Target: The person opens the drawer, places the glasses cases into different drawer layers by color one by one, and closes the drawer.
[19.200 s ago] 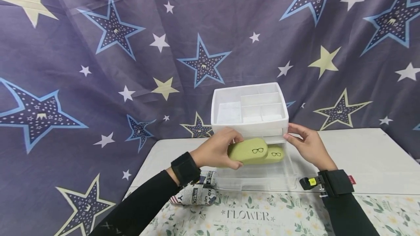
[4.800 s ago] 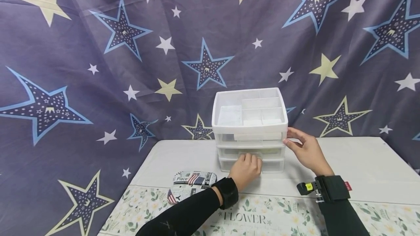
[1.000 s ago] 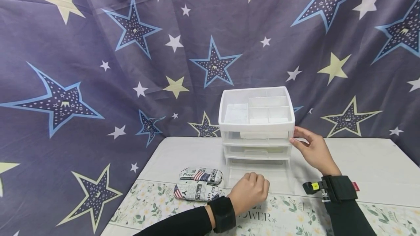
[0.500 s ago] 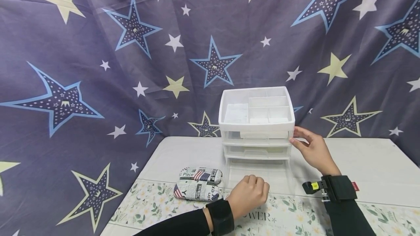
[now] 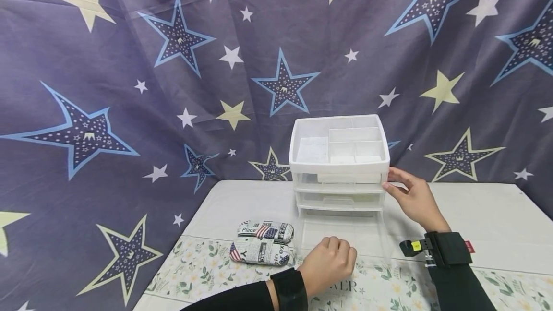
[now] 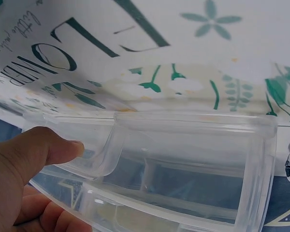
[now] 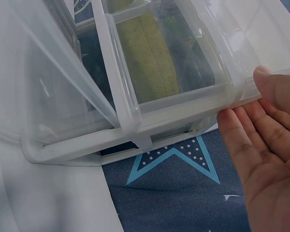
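A white drawer unit (image 5: 339, 167) with clear drawers stands on the table. Its bottom drawer (image 5: 367, 232) is pulled out towards me, and I see nothing inside its visible part. My left hand (image 5: 328, 263) grips that drawer's front; in the left wrist view the thumb lies over the handle panel (image 6: 94, 154), with the fingers curled beneath. At the unit's right side my right hand (image 5: 412, 200) holds the corner, thumb at the front and fingers along the side. Through the closed middle drawer, the right wrist view shows a green glasses case (image 7: 147, 58).
Two newspaper-print glasses cases (image 5: 261, 251) lie side by side on the table, left of the drawer. Divided compartments (image 5: 354, 145) form the unit's top. A floral cloth (image 5: 203, 263) covers the table's front, and a star-patterned curtain (image 5: 216, 85) hangs behind.
Earliest, my left hand held a green glasses case at the open middle drawer; that drawer is now closed. Since 4.8 s ago the bottom drawer has come out towards me. The last second shows little motion.
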`<state>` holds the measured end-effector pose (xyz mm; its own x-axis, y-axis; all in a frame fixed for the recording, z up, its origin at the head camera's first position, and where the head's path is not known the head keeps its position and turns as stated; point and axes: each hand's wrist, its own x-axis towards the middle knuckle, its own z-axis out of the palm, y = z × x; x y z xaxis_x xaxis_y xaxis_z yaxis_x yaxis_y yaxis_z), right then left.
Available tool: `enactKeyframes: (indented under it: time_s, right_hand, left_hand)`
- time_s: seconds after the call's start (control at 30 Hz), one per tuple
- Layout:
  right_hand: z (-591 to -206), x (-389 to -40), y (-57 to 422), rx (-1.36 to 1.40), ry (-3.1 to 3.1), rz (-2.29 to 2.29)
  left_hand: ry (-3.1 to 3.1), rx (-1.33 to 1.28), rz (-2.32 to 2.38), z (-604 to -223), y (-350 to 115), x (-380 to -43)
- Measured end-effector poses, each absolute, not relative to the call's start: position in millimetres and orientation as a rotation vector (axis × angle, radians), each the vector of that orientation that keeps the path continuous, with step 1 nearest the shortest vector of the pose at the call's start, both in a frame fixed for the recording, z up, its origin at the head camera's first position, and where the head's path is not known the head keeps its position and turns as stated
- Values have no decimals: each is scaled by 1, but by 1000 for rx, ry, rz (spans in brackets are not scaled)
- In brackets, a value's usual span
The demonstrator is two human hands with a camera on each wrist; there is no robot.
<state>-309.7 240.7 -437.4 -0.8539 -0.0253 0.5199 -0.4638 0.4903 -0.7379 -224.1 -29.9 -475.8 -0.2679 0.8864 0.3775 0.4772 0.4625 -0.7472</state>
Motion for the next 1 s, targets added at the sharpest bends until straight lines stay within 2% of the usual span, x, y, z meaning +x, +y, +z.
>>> enactKeyframes:
  time_s: [0.8,1.0]
  right_hand:
    - [-437,-307,241,415,-2301,1336]
    - [-436,-307,240,409,-2317,1330]
  left_hand:
    - [-1933,-1130,589,-481,-30,-218]
    - [-1995,-1204,587,-465,-38,-216]
